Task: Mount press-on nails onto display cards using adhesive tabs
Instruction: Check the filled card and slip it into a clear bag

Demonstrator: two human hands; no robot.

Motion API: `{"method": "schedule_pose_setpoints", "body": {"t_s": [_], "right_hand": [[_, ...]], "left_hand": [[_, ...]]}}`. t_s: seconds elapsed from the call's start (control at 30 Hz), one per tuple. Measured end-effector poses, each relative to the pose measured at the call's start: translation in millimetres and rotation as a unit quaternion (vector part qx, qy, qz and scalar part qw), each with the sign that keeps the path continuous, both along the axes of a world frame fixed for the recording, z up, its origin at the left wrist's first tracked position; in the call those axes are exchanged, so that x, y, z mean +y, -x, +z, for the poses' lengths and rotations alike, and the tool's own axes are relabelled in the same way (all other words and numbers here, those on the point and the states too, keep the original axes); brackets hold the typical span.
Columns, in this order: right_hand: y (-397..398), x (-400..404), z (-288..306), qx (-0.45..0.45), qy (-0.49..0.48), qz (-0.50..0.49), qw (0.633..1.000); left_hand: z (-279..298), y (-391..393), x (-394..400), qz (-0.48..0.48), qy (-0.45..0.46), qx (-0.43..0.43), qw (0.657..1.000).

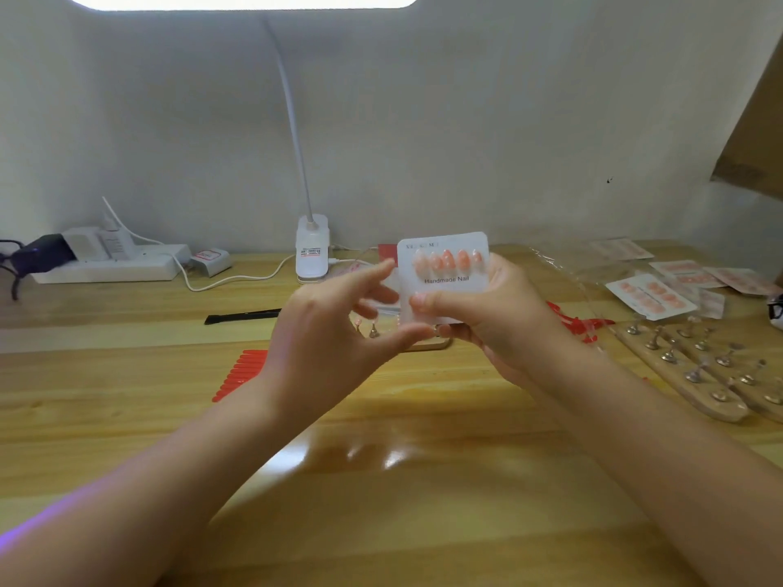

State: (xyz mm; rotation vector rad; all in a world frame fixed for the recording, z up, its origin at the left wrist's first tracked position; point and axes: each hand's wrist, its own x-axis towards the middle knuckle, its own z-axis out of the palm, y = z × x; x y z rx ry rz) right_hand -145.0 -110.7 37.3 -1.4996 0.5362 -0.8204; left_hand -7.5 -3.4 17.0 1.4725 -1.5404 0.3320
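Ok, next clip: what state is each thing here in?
White "Handmade Nail" display card: held upright, top row of five pink nails mounted.
Right hand: grips the card.
Left hand: fingers relaxed beside the card.
White clip-on desk lamp: lit.
Wooden nail-stand boards: stands bare.

The table (423, 480) is varnished wood — glossy, throwing back the lamp. The card (445, 286) looks like matt white paper; its nails (447, 261) shine. Near the right edge, wooden strips (686, 383) carry metal studs.
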Motion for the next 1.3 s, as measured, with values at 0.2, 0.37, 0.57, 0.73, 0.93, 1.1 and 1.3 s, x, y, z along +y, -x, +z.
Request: {"method": "schedule_pose_setpoints", "body": {"t_s": [0.2,0.37,0.57,0.73,0.93,1.1,1.3], "right_hand": [[0,0,-5,0.055,0.016,0.075,0.996],[3,-4,-1,0.084,-0.034,0.123,0.988],[5,-5,1,0.096,-0.091,0.179,0.975],[-1,-17,-9,0.211,-0.067,0.029,0.975],[0,-22,-30,0.261,0.139,-0.123,0.947],[1,-21,-51,0.32,0.306,-0.164,0.881],[-1,-27,-59,0.346,0.306,-0.141,0.876]], "left_hand": [[7,-4,-1,0.043,-0.134,-0.041,0.989],[12,-12,0,0.066,-0.164,-0.09,0.98],[17,-14,0,0.113,-0.211,-0.189,0.952],[29,-22,6,0.086,-0.283,-0.173,0.939],[25,-13,9,0.027,-0.459,-0.178,0.87],[17,-12,3,0.03,-0.468,-0.244,0.849],[14,-19,-3,0.055,-0.45,-0.124,0.883]]}}
